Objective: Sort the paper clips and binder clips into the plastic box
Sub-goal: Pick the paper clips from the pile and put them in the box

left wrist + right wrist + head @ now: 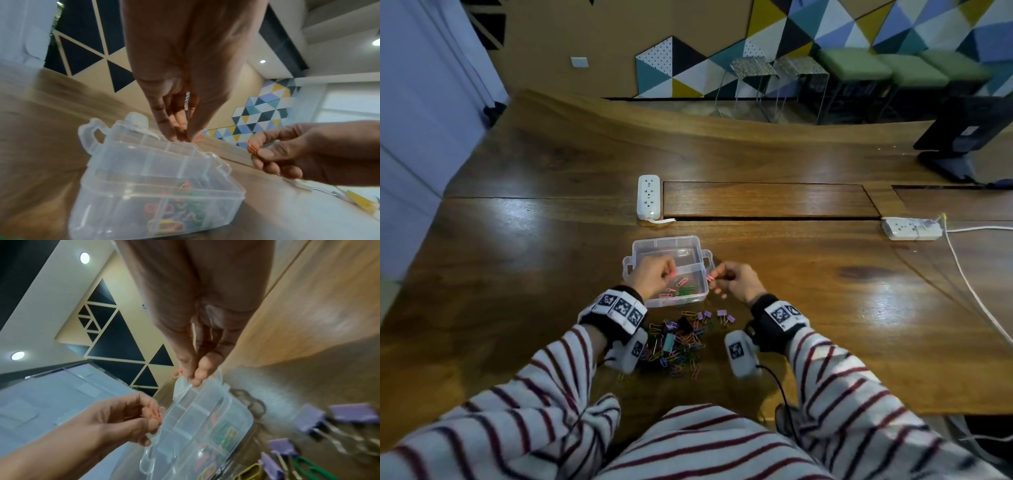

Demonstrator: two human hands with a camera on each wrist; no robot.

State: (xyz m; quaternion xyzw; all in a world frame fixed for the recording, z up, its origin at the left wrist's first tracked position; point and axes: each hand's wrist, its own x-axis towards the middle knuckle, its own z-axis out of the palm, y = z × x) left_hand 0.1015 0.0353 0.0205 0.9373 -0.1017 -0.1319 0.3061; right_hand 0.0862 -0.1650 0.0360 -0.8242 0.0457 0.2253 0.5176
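My left hand [654,275] hovers over the clear plastic box [700,245], its thumb and fingertips pinching a pink paper clip [199,137] above the divider between the far and near compartments. My right hand [738,282] sits just beside the box's right rim, thumb and forefinger pinching a second pink paper clip [710,278] whose long axis points roughly toward the box. Both hands are narrow, each closed on a clip.

The near compartment already holds a small tangle of paper clips [677,287] in pink, green and yellow; the far compartments look bare as far as I can tell. The unsorted pile of clips [677,346] lies on the wooden table [534,240] between my wrists, on my side of the box, with the purple binder clips [719,317] at its far right edge, nearer my right hand.

What the drop turns on, I judge: the clip-filled section lies below and toward me from my left fingertips, so that hand needs only a short pull back and a release. My right hand must first cross the rim leftward, so the left is the nearer one. A clip let go over the divider could land in the wrong section.
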